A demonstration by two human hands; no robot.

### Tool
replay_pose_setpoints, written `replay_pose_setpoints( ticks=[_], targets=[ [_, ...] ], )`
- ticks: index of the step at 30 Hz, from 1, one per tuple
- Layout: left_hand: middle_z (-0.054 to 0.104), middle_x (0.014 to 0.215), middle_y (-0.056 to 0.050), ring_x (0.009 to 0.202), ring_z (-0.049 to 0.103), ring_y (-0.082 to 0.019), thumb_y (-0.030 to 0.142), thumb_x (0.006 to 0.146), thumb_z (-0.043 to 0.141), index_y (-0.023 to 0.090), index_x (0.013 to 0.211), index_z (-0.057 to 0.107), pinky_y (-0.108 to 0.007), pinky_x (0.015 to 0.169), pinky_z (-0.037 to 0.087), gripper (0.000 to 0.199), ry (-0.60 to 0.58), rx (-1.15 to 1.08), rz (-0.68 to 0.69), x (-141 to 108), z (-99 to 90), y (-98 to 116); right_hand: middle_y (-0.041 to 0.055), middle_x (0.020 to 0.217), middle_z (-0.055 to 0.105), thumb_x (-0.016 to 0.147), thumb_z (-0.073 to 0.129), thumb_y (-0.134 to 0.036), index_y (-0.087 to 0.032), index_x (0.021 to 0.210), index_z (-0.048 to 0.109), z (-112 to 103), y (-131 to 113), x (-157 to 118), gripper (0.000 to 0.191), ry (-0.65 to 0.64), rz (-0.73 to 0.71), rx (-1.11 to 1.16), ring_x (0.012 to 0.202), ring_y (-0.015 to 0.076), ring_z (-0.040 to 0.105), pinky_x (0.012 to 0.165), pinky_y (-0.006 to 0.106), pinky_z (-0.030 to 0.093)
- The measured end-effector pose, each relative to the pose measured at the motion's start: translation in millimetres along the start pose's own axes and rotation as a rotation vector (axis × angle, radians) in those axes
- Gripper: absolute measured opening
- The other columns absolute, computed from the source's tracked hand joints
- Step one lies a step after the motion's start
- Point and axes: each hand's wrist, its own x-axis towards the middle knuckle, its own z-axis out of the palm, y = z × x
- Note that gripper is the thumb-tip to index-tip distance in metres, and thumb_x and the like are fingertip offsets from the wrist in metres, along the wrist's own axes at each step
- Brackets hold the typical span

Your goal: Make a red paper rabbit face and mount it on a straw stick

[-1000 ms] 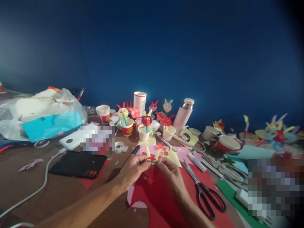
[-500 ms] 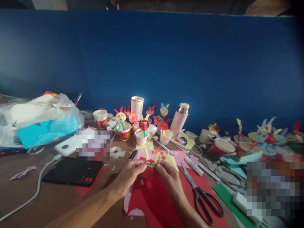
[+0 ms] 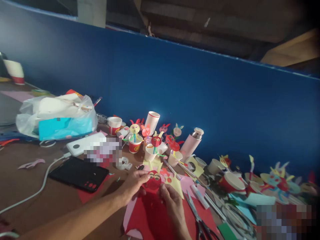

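Observation:
A round red paper face (image 3: 153, 182) with yellow eyes and pale yellow ears is held above the red paper sheet (image 3: 150, 213). My left hand (image 3: 133, 186) pinches its left edge between thumb and fingers. At its lower right edge, my right hand (image 3: 172, 201) has thumb and curled fingers closed on the rim. Scissors (image 3: 197, 216) with black handles lie slightly open to the right of my right hand. Behind the face are yellow paper scraps (image 3: 176, 186) and pink paper (image 3: 188, 185). A marker or glue tube (image 3: 200, 196) lies near the scissors.
Paper cups with paper-face figures, such as this white cup (image 3: 151, 152), stand along the blue partition (image 3: 175, 80). Beside them leans a pink thermos (image 3: 191, 145). Leftward lie a black tablet-like object (image 3: 77, 175), a white power bank (image 3: 86, 143) with cable, clear tape (image 3: 123, 163) and a stuffed plastic bag (image 3: 56, 113).
The view has tilted and turned left. The red paper face now shows more fully toward me, and my right hand has shifted down to its lower right edge.

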Motion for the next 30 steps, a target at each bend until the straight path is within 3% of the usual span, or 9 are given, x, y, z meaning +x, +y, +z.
replay_pose_setpoints(
  ticks=[4, 8, 12, 30],
  targets=[
    [0.053, 0.050, 0.004, 0.033, 0.045, -0.006, 0.039, 0.069, 0.063, 0.012, 0.076, 0.061, -0.016, 0.032, 0.026, 0.028, -0.115, -0.066, 0.008, -1, -2.2, -1, -0.0042, 0.050, 0.043, 0.067, 0.062, -0.052, -0.017, 0.057, 0.054, 1, -2, -1, 0.038, -0.021, 0.008, -0.005, 0.048, 0.0096, 0.034, 0.048, 0.022, 0.029],
    [0.057, 0.060, -0.002, 0.047, 0.051, -0.010, 0.039, 0.072, 0.059, 0.011, 0.074, 0.060, -0.018, 0.038, 0.036, 0.029, -0.222, -0.189, 0.016, 1, -4.3, -2, -0.0047, 0.051, 0.044, 0.068, 0.063, -0.050, -0.018, 0.057, 0.053, 0, 3, 0, 0.035, -0.028, 0.027, 0.043, 0.049, 0.0095, 0.035, 0.049, 0.022, 0.029],
    [0.058, 0.064, -0.003, 0.056, 0.054, -0.012, 0.036, 0.069, 0.062, 0.011, 0.074, 0.059, -0.019, 0.040, 0.037, 0.026, -0.248, -0.302, -0.036, 3, -5.4, -3, -0.0045, 0.053, 0.047, 0.072, 0.062, -0.047, -0.018, 0.063, 0.055, -1, 9, 1, 0.031, -0.020, 0.041, 0.082, 0.050, 0.0097, 0.038, 0.050, 0.021, 0.029],
    [0.064, 0.070, -0.007, 0.058, 0.058, -0.015, 0.035, 0.074, 0.061, 0.010, 0.080, 0.062, -0.022, 0.046, 0.038, 0.026, -0.370, -0.465, -0.148, 1, -4.4, -4, -0.0028, 0.054, 0.050, 0.074, 0.064, -0.035, -0.019, 0.065, 0.055, 0, 17, -2, 0.020, -0.049, 0.088, 0.362, 0.047, 0.0097, 0.042, 0.048, 0.022, 0.034]
  ],
)
